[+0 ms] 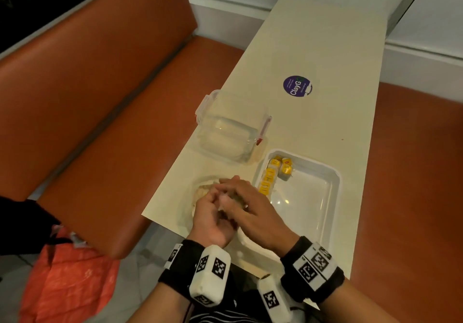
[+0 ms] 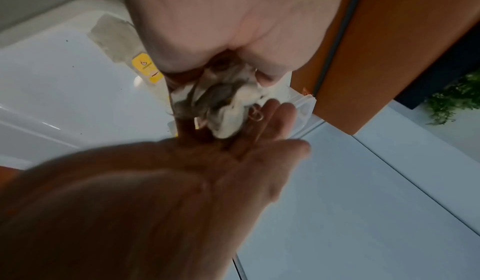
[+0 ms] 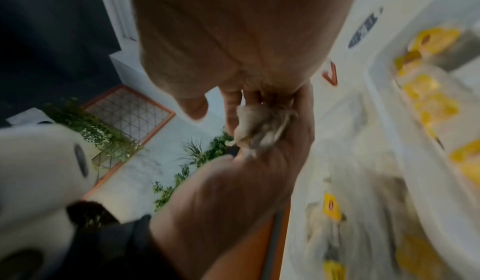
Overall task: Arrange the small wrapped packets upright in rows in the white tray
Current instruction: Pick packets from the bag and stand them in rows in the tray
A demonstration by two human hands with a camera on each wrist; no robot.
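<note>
Both hands meet over a shallow dish (image 1: pixel 200 183) of loose packets, left of the white tray (image 1: pixel 335 176). My left hand (image 1: pixel 215 198) curls its fingers round a small white-grey wrapped packet (image 2: pixel 223 103), also seen as packet (image 3: pixel 259 128). My right hand (image 1: pixel 241 190) lies across it with fairly straight fingers (image 2: pixel 281 115) against the packet. Yellow-labelled packets (image 1: pixel 269 176) stand in a row along the tray's left wall, with one more (image 1: pixel 286 167) beside the far end. In the right wrist view the tray's yellow packets (image 3: pixel 431 103) are blurred.
A clear lidded container (image 1: pixel 225 132) stands beyond the dish. A round purple sticker (image 1: pixel 297 85) is on the cream table farther back. An orange bench (image 1: pixel 100 84) runs along the left, with a red bag (image 1: pixel 70 280) on the floor below. The tray floor (image 1: pixel 308 197) right of the packets is bare.
</note>
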